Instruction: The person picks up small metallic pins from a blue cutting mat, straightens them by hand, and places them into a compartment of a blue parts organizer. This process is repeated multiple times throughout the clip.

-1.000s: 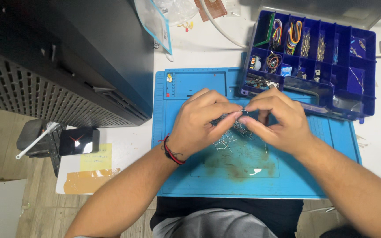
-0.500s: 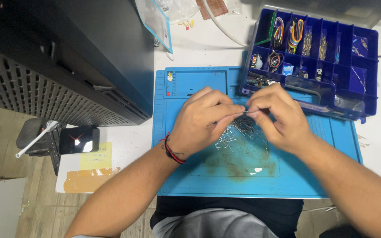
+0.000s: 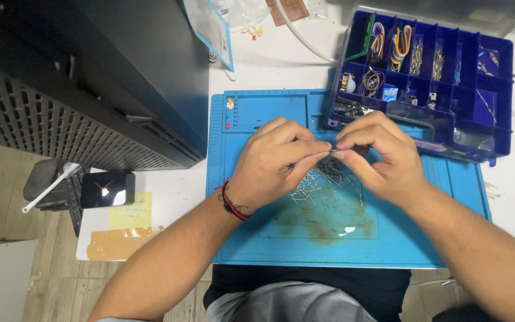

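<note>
Both hands meet over the blue work mat (image 3: 388, 238), fingertips pinched together, and whatever thin piece they pinch is almost wholly hidden between them; only a sliver of a fine metal pin (image 3: 328, 152) seems to show at the meeting point, too small to be sure of. The left hand (image 3: 275, 164) has its grip closed on that pin from one side, the right hand (image 3: 379, 158) closed on it from the other. Under and just behind the fingers lies a loose heap of thin metal pins (image 3: 323, 182) on the mat, partly covered by the hands. A red and black cord bracelet (image 3: 232, 203) circles the left wrist. The dark blue compartment box (image 3: 484, 128) sits at the mat's far right corner, its small parts hard to make out apart from coloured wire loops. On the white surface (image 3: 174, 191) at left lie a yellow sticky note (image 3: 130, 210) and a strip of tan tape (image 3: 123, 249). A clear bag with a blue edge (image 3: 213, 27) is cut off at the top.
</note>
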